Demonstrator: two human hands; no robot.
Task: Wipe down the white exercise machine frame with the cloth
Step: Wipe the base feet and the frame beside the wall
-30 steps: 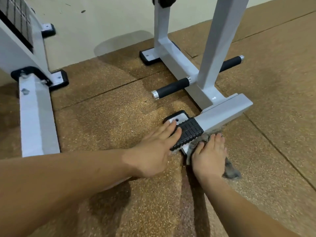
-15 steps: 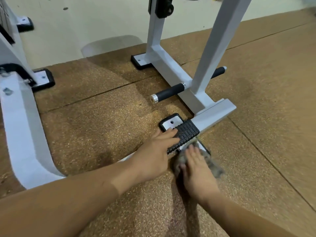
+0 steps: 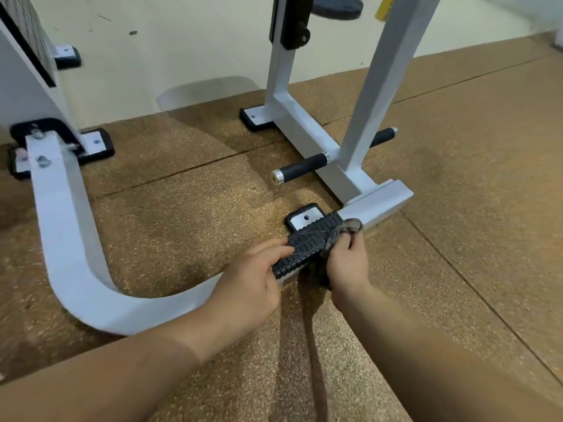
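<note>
The white exercise machine frame [image 3: 376, 205] lies low on the floor, with a slanted upright rising from it. A black ribbed rubber pad [image 3: 307, 242] covers its near end. My right hand [image 3: 347, 263] grips a grey cloth [image 3: 350, 225] and presses it against the pad's right edge, where the pad meets the white bar. My left hand [image 3: 256, 284] rests on the pad's near left end, fingers curled over it. Part of the cloth is hidden under my right hand.
A curved white bar [image 3: 70, 239] sweeps across the floor at the left from a bolted foot. Two black foam-covered pegs [image 3: 304, 169] stick out from the frame's base. A second white machine [image 3: 21, 71] stands at the far left by the cream wall. The floor is brown speckled rubber matting.
My right hand lifted the cloth from the floor beside the pad up onto the pad's right edge. My left hand slid toward the pad's near end. The camera view pulled back.
</note>
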